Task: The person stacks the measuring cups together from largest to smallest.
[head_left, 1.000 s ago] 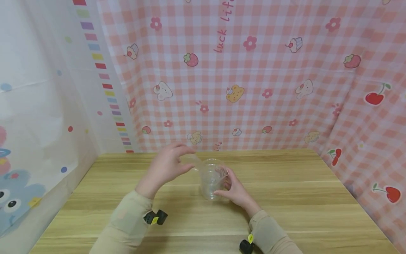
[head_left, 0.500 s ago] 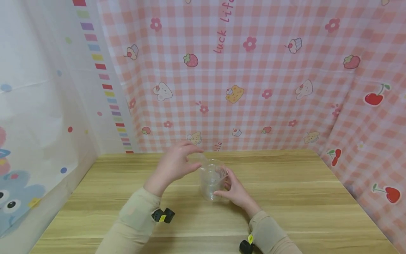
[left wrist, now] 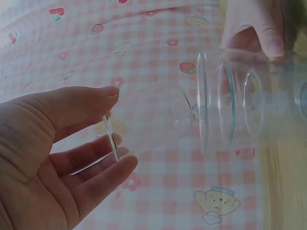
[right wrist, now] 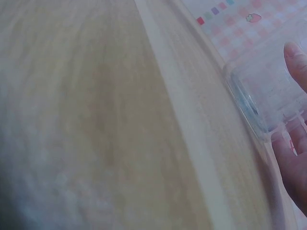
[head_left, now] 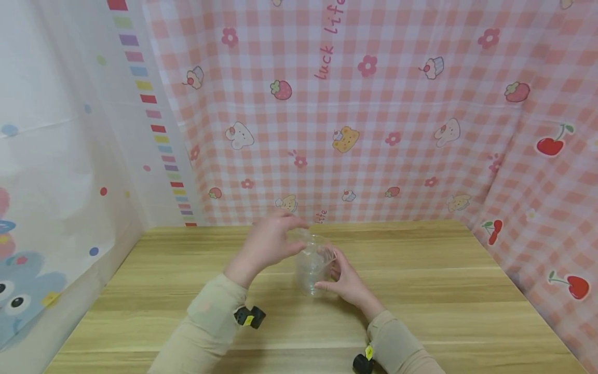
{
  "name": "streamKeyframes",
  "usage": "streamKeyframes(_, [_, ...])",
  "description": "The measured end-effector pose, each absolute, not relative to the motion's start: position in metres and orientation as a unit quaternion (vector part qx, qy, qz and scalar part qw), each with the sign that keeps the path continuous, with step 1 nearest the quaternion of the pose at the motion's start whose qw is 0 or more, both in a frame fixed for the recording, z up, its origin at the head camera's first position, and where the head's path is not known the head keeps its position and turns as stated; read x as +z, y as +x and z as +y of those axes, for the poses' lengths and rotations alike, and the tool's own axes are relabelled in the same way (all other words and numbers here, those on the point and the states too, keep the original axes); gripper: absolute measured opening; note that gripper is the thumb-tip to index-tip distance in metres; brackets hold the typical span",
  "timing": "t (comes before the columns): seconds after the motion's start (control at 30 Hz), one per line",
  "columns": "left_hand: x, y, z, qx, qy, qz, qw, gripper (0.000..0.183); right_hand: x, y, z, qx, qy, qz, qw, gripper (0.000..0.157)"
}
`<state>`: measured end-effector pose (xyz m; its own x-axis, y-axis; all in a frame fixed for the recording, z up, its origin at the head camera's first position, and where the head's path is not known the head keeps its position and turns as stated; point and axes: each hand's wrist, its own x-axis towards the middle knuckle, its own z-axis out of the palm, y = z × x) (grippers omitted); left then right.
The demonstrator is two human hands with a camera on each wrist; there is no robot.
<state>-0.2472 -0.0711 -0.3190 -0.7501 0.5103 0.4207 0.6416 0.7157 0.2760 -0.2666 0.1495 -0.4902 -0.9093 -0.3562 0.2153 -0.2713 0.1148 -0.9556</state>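
Observation:
A clear plastic cup (left wrist: 156,115) is in my left hand (head_left: 268,244), its rim pinched between thumb and fingertips. The cup's base points down at the mouth of a wider clear cup (head_left: 309,275), which stands upright on the table. Several rings show through the wider cup's wall in the left wrist view, as of cups nested inside; how many cannot be told. My right hand (head_left: 348,283) grips the wider cup from its right side, thumb in front. Whether the smaller cup's base has passed the wider rim is hard to see through the clear plastic.
The wood-grain table (head_left: 420,291) stretches around both hands. A pink checked cloth (head_left: 374,104) hangs behind it, and a white cloth (head_left: 60,130) with coloured dots hangs on the left. A black camera (head_left: 249,317) sits on the left wrist, another (head_left: 363,362) on the right.
My left hand has moved right with the small cup, bringing it over the mouth of the wider cup. The right hand and the wider cup have stayed in place.

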Motion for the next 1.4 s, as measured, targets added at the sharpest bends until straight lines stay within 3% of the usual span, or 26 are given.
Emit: streamKeyframes(1.4, [-0.341,-0.261,-0.041,-0.150,-0.308,-0.938,0.057,0.034,-0.490,-0.266,0.150,-0.631,-0.204,0.748,0.032,0.091])
